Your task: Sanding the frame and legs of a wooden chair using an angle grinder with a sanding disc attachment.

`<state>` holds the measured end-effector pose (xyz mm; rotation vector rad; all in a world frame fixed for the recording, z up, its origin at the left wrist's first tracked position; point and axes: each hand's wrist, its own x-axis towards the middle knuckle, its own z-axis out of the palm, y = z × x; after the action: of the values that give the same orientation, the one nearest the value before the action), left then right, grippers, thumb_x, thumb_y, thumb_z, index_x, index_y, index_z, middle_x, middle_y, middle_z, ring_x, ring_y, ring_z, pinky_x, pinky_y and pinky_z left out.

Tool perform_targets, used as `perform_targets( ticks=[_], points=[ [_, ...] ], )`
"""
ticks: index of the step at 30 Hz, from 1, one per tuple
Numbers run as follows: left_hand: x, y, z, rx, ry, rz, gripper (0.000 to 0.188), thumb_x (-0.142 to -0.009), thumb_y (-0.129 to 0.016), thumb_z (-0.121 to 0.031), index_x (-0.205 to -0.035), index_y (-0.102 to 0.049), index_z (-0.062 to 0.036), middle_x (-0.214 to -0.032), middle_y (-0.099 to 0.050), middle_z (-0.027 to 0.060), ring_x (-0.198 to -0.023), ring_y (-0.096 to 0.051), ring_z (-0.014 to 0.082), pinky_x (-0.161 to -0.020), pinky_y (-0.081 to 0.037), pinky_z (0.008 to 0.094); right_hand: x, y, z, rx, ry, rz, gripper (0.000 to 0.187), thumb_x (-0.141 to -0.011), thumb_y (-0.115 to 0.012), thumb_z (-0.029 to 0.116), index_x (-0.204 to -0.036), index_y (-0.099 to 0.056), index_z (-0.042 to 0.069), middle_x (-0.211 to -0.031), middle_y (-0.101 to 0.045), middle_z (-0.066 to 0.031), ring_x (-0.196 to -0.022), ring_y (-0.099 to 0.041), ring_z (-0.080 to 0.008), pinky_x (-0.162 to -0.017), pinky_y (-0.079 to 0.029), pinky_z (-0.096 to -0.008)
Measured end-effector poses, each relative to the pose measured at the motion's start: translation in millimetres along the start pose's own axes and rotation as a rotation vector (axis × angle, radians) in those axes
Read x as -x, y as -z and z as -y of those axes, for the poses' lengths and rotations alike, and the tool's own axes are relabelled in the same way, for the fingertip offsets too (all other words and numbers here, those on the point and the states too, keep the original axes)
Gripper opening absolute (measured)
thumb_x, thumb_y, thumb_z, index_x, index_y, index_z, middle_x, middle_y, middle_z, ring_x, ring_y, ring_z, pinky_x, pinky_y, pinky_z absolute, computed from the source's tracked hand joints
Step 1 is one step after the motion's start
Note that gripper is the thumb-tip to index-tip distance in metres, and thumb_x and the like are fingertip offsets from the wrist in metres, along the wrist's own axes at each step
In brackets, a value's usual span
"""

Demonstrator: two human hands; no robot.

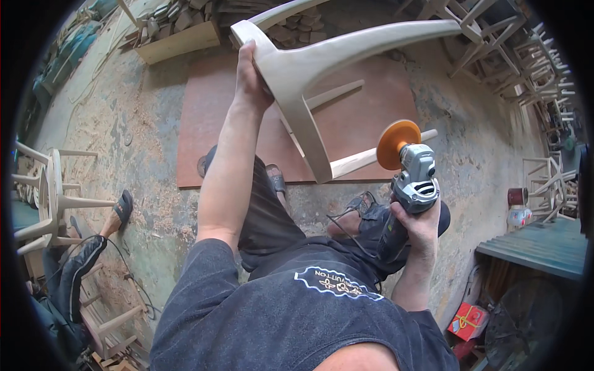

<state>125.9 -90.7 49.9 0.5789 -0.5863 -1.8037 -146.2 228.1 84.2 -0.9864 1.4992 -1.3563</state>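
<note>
Left hand (pixel 252 80) gripping pale wooden chair frame (pixel 292 106), right hand (pixel 422 221) wrapping round grey grinder (pixel 417 176), orange disc (pixel 392 145) partly hiding one leg (pixel 356 162), contact unclear.

Wooden chair frame (pixel 291 102): upper bar (pixel 281 13) cut off by the top edge. Left hand (pixel 250 79): fingers partly concealed behind that frame. Right hand (pixel 422 221): fingers largely concealed by the grinder (pixel 417 176). Lower left: co-worker (pixel 79 272) truncated by the dark rim. Upper right: stacked chairs (pixel 544 68) too small to count.
</note>
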Motion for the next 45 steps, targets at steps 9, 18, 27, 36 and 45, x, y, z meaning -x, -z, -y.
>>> perform_targets(
  ticks=[9,18,27,36,45],
  points=[
    [-60,41,-10,-0.151,-0.231,-0.078,0.093,-0.087,-0.041,-0.084,-0.13,-0.057,-0.0036,-0.122,-0.064,0.0143,-0.115,-0.06,0.0292,-0.1,-0.047,0.0439,-71,-54,81,0.509,0.068,0.373,0.075,-0.073,-0.093,0.014,-0.126,-0.04,0.004,-0.116,-0.064,-0.0086,-0.11,-0.064,-0.0171,-0.095,-0.054,-0.0342],
    [-51,31,11,-0.12,-0.155,-0.064,0.099,-0.084,-0.043,-0.084,-0.138,-0.05,-0.0016,-0.124,-0.061,0.0203,-0.112,-0.062,0.0321,-0.094,-0.051,0.0474,-104,-72,105,0.6,0.08,0.475,0.074,-0.068,-0.095,0.016,-0.122,-0.046,0.002,-0.11,-0.066,-0.0105,-0.108,-0.066,-0.0179,-0.094,-0.054,-0.035],
    [-37,31,25,-0.206,-0.169,0.001,0.102,-0.086,-0.041,-0.085,-0.146,-0.04,-0.0021,-0.125,-0.058,0.0225,-0.112,-0.061,0.0338,-0.094,-0.052,0.0497,-107,-88,111,0.649,0.064,0.556,0.068,-0.069,-0.093,0.017,-0.116,-0.046,0.001,-0.105,-0.066,-0.0122,-0.105,-0.067,-0.0195,-0.088,-0.055,-0.0361],
    [-36,38,31,-0.212,-0.202,-0.064,0.103,-0.085,-0.038,-0.089,-0.137,-0.047,-0.001,-0.118,-0.059,0.0209,-0.106,-0.062,0.0316,-0.087,-0.053,0.0464,-100,-110,109,0.847,-0.006,0.782,0.065,-0.07,-0.091,0.017,-0.118,-0.049,0.001,-0.108,-0.064,-0.0144,-0.109,-0.066,-0.0238,-0.09,-0.052,-0.038],
    [-30,29,26,-0.139,-0.131,-0.055,0.103,-0.083,-0.043,-0.087,-0.143,-0.042,-0.0034,-0.126,-0.057,0.0216,-0.111,-0.061,0.0321,-0.092,-0.052,0.0481,-133,-87,119,0.636,0.15,0.456,0.06,-0.072,-0.091,0.016,-0.115,-0.052,0.002,-0.105,-0.069,-0.0106,-0.101,-0.068,-0.0164,-0.088,-0.055,-0.0339]
  ],
)
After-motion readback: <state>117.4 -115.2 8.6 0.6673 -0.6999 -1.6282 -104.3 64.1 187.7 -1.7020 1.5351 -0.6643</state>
